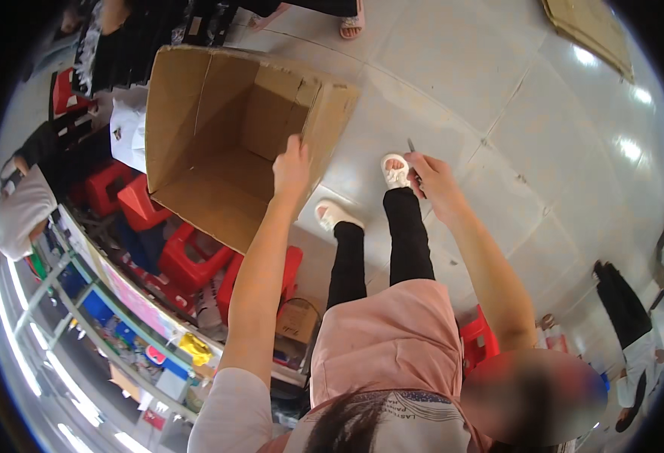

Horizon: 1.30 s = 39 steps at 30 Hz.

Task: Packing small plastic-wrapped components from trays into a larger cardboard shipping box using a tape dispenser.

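A large open cardboard box (230,162) sits in front of me, its inside showing bare brown walls. My left hand (292,170) is closed on the upper edge of its right wall, the fingers partly hidden behind the cardboard. Off to the right of the box, above the floor, my right hand (430,180) is closed around a small knife (411,144). The narrow grey blade points away from me, and part of a dark handle shows beneath the fingers. The blade is apart from the box.
Red plastic stools (188,257) stand left of and below the box. A shelf rack (83,302) with assorted goods runs along the left. Cardboard (585,34) lies on the tiled floor (483,90) at the far right. Other people are at the left, top and right.
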Motion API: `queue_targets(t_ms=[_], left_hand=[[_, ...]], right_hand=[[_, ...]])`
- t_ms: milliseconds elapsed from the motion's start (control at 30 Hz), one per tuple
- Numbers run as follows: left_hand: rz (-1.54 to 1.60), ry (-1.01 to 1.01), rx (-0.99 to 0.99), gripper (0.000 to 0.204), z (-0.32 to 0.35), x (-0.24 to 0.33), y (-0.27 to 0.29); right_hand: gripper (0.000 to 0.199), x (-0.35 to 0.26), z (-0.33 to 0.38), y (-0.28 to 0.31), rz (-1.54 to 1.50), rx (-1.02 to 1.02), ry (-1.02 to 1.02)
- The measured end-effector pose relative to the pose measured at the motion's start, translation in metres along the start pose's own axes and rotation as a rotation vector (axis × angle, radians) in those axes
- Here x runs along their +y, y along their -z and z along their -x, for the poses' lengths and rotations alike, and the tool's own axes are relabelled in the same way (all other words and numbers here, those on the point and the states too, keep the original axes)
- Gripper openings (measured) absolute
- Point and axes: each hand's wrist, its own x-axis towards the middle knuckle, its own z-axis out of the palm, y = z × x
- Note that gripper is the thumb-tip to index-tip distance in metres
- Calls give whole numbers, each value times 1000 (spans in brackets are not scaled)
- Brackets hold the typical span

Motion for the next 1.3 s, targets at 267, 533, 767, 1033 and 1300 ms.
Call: queue_targets(t_ms=[267,533,767,1033,1300], left_hand=[[91,-230,-113,48,66,-11,-22],[373,-148,-461,47,37,37,-18],[-5,-387,-509,28,11,30,-4],[-75,-689,-375,24,-9,17,-6],[-74,-649,-329,25,-6,5,-21]], right_hand=[[33,77,-19,-45,-299,3,-251],[34,107,-11,-45,-257,44,-293],[44,104,-23,-68,205,115,-163],[42,100,-18,-110,196,348,-92],[40,120,-33,-133,252,520,-137]])
